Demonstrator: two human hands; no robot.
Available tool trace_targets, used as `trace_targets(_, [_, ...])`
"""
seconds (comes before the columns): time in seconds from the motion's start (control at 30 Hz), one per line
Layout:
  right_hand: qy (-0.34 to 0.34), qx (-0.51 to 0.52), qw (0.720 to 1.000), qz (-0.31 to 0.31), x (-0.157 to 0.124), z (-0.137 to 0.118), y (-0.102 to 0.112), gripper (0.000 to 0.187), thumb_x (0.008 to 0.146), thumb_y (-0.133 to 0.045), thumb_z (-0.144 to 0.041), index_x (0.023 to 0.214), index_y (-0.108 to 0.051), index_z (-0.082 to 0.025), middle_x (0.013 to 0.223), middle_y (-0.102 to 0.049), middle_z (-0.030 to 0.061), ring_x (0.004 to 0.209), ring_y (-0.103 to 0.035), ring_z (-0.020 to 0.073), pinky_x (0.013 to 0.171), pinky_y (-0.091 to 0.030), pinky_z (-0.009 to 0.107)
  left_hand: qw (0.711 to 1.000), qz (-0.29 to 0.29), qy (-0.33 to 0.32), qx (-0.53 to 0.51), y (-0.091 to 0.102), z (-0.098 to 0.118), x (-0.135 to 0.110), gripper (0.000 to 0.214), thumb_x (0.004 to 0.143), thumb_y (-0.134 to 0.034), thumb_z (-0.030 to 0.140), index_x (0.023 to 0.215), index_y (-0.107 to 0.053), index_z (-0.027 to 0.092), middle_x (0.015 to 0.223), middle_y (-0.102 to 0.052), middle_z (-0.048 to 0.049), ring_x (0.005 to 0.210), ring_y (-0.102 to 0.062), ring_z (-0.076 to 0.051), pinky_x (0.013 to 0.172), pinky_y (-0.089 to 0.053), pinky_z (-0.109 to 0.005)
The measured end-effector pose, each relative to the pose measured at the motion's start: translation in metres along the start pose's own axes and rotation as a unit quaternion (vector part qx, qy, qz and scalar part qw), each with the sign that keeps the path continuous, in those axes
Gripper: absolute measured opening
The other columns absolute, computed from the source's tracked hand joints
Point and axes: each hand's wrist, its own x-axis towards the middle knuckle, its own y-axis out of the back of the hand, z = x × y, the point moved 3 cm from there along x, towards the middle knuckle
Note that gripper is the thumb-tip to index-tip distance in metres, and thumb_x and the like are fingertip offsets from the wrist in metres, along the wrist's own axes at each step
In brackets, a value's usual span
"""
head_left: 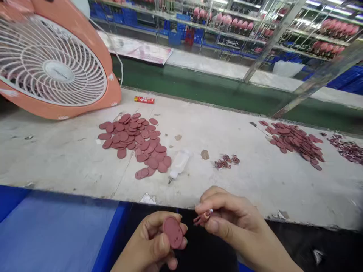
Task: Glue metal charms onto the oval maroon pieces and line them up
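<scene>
Head view: two hands are in frame; the left hand (150,243) has its grip clenched on one dusky-pink oval disc (173,232), held upright between thumb and fingers; the right hand (235,223) pinches one small reddish piece (202,218), perhaps a folded strip, though the fingers hide much of it; that piece sits just beside the disc, apparently not touching it; ahead, the scuffed white surface (70,158) carries two heaps of matching discs, a left heap (133,141) and a right heap (295,140), too many to count; two clusters of reddish scraps (227,161) lie there too, with one plastic squeeze bottle (178,163) beside the left heap; one orange fan (53,66) stands at far left.
</scene>
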Motion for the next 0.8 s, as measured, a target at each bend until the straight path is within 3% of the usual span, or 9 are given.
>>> trace_targets(0.13, [0.028,-0.115,0.993,0.016,-0.009,-0.003,-0.008,0.021,0.085,-0.071,-0.018,0.103,-0.073,-0.03,0.088,-0.068,0.0001,0.077,-0.068,0.0104,0.069,-0.054,0.018,1.0,-0.018,0.005,-0.01,-0.005,-0.005,-0.001,0.032,0.055,-0.089,0.042,0.077,-0.08,0.021,0.061,-0.066,-0.0007,0.054,-0.055,-0.008,0.049,-0.046,-0.013])
trace_targets(0.33, [0.1,-0.246,0.964,-0.008,-0.009,-0.015,-0.011,0.016,0.083,-0.071,-0.011,0.097,-0.072,-0.02,0.083,-0.071,0.0005,0.073,-0.066,0.0084,0.068,-0.051,0.014,0.999,-0.024,0.021,-0.016,-0.003,-0.011,-0.003,0.03,0.057,-0.089,0.04,0.069,-0.076,0.016,0.062,-0.066,-0.001,0.056,-0.058,-0.008,0.047,-0.048,-0.012])
trace_targets(0.8, [0.107,-0.293,0.947,-0.069,-0.009,-0.024,-0.014,0.017,0.086,-0.066,-0.008,0.099,-0.07,-0.018,0.085,-0.073,-0.001,0.076,-0.067,0.0067,0.074,-0.05,0.014,0.998,0.028,0.055,-0.03,-0.012,-0.009,-0.008,0.032,0.052,-0.091,0.037,0.067,-0.074,0.014,0.058,-0.067,0.0012,0.054,-0.062,-0.008,0.045,-0.05,-0.012])
